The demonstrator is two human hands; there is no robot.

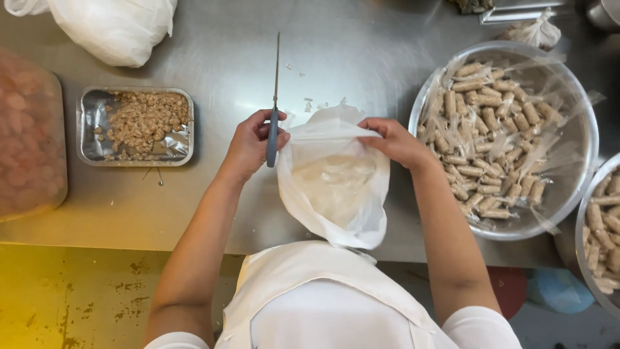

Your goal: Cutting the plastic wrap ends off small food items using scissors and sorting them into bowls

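Holding the mouth of a white plastic bag [332,184] between us, we keep both hands closed on its rim so the opening stays spread. Our left hand [253,143] pinches the left edge and at the same time grips the blue handle of a knife [275,103], whose thin blade points away from us toward the far side of the desk [219,58], safely clear of the film. Our right hand [395,142] clamps the right edge, the two hands apart by the width of the bag. The bag hangs at the near edge of the desk, just in front of our white apron [323,297], with a pale mass showing inside.

To the right, close by our right forearm, sits a large metal bowl [581,129] lined with clear film and heaped with brown rolls [491,123]; a second bowl [584,213] of the same shows at the far right edge. To the left lies a small foil tray [90,126] of crumbled filling, a pinkish covered container [29,129] beyond it, and a bulging white bag [113,26] at the far side.
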